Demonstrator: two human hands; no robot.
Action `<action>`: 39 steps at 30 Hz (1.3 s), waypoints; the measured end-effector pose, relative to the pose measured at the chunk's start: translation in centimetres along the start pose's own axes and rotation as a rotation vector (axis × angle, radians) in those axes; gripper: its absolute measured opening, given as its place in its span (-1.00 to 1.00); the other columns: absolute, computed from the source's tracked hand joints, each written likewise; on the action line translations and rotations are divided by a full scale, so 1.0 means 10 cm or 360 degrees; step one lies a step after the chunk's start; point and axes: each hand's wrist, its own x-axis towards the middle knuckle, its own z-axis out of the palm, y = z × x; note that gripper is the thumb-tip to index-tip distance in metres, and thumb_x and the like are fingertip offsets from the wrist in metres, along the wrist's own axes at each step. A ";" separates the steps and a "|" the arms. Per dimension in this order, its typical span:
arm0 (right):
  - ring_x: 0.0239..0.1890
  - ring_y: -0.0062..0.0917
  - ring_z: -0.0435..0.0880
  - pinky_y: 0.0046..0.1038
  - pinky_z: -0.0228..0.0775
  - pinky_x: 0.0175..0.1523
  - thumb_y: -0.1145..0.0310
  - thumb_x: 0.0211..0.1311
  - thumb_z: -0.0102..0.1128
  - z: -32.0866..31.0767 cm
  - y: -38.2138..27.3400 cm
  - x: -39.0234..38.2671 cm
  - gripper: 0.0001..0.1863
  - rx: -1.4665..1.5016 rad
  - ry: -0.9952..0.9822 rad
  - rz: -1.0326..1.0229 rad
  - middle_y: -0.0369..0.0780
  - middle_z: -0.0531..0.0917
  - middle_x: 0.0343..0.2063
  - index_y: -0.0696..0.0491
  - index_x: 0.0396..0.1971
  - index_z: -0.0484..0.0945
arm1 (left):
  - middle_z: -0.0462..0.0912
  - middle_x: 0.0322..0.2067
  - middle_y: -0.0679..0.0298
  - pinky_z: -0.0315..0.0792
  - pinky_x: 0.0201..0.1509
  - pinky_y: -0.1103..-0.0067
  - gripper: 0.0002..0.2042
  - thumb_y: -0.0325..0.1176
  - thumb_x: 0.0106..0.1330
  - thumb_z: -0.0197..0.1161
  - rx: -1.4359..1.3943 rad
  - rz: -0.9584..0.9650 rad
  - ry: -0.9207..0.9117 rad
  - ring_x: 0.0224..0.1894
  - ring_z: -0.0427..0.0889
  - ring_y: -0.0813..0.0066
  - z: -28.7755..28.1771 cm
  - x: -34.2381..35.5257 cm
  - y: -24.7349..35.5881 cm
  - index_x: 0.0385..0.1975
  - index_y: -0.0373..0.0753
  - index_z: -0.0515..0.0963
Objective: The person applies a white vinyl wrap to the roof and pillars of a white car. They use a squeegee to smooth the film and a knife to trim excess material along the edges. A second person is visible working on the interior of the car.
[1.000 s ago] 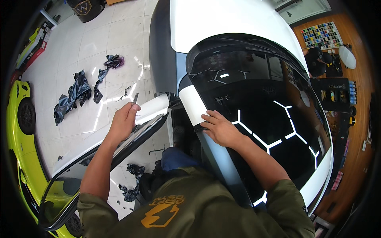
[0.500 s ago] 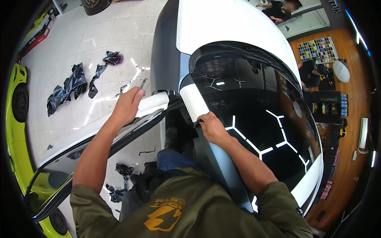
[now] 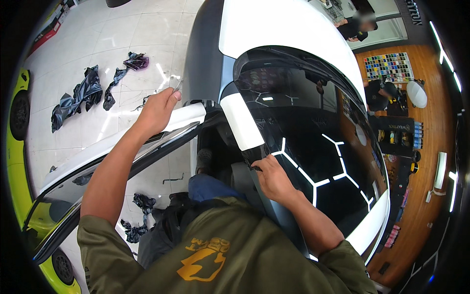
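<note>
The right hand [image 3: 275, 177] is closed, its thumb and fingers pinching the edge of a dark film [image 3: 257, 154]. This film lies just ahead and slightly left of that hand, well to the right of the left hand. It stretches from the fingertips forward to the near end of a white pillar section [image 3: 241, 120], so its short span points away from the right hand. The white section's long axis slants from near the right hand forward and to the left, along the edge of the dark windshield [image 3: 298, 127]. Behind the right hand, along its left side, the blue-grey part of the pillar [image 3: 280, 215] carries on in the same line toward the person.

The left hand [image 3: 159, 110] is closed around a slim tool [image 3: 178, 85], gripped between thumb and fingers above the open car door [image 3: 188, 116]. The tool's exposed end points forward and slightly right, its long axis leaning away from the person. Crumpled dark scraps [image 3: 84, 95] lie on the floor [image 3: 132, 34], left of the left hand.
</note>
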 end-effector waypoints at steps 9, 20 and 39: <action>-0.13 -0.09 0.47 -0.21 0.38 0.05 0.68 0.01 0.09 -0.17 -0.27 -0.58 -0.70 -0.0016 0.0000 -0.0004 -0.05 0.53 -0.30 0.21 -0.18 0.50 | 0.53 -0.49 -0.13 0.38 -0.22 0.25 -0.58 -0.08 0.51 -0.08 -0.0049 0.0145 0.0093 -0.39 0.51 -0.08 0.00 0.02 -0.04 -0.29 -0.40 0.48; -0.07 -0.04 0.50 -0.18 0.40 0.11 0.74 -0.12 0.13 -0.40 -0.65 -1.33 -0.59 0.0010 0.0020 0.0013 -0.04 0.55 -0.27 0.21 -0.15 0.49 | 0.56 -0.41 -0.15 0.37 -0.17 0.21 -0.59 -0.09 0.50 -0.08 0.0081 0.0186 0.0212 -0.28 0.53 -0.14 -0.03 0.11 -0.19 -0.30 -0.39 0.45; 0.16 -0.22 0.51 -0.19 0.21 0.36 0.40 0.12 0.28 -0.84 -0.30 -1.84 -0.54 0.1039 -0.0187 0.0478 0.01 0.59 0.01 0.23 0.04 0.51 | 0.53 -0.51 -0.17 0.32 -0.34 0.17 -0.64 -0.13 0.42 0.08 0.1011 0.0022 0.0030 -0.44 0.52 -0.17 -0.23 0.16 -0.81 -0.33 -0.40 0.44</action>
